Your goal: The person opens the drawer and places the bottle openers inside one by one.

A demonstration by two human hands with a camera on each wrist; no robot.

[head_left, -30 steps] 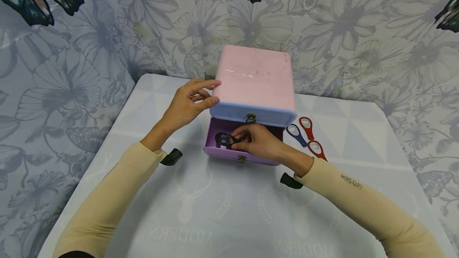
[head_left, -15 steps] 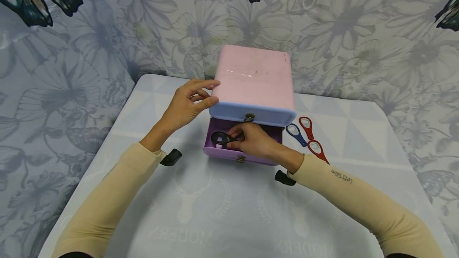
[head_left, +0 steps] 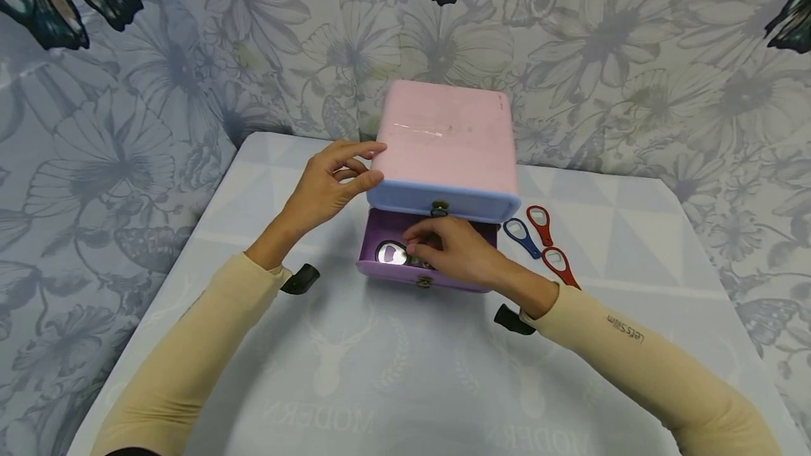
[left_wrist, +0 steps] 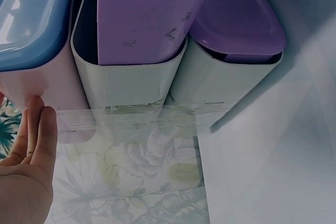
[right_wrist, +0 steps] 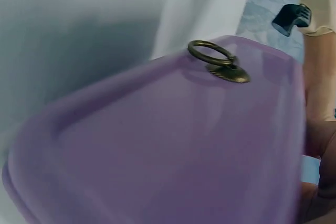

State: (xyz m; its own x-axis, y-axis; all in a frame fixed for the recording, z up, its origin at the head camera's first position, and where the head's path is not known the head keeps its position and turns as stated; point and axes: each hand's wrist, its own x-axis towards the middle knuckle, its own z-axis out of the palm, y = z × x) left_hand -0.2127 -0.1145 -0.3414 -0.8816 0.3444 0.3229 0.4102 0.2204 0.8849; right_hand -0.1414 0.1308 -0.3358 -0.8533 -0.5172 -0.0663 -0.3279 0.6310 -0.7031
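A small chest of drawers [head_left: 450,132] has a pink top casing and a blue upper drawer front. Below it a purple drawer [head_left: 380,268] stands pulled out. Inside lies a black-rimmed magnifying glass [head_left: 392,253], its lens bright and its handle partly hidden by my right hand. That right hand [head_left: 459,248] hovers over the handle, with loosely bent fingers and thumb apart from it. My left hand [head_left: 332,178] touches the pink casing's left side with its fingertips; in the left wrist view its fingers [left_wrist: 44,135] are nearly straight.
Right of the chest lie a blue magnifying glass [head_left: 522,238] and two red ones, an upper red magnifying glass [head_left: 541,224] and a lower red magnifying glass [head_left: 560,266]. A brass ring pull [right_wrist: 212,53] juts from the purple drawer front. Another purple drawer [left_wrist: 241,19] sits below, nearly closed.
The black magnifying glass, earlier held in my right hand above the drawer, now lies on the drawer floor. My right hand has let go and drawn slightly right. The left hand stays put.
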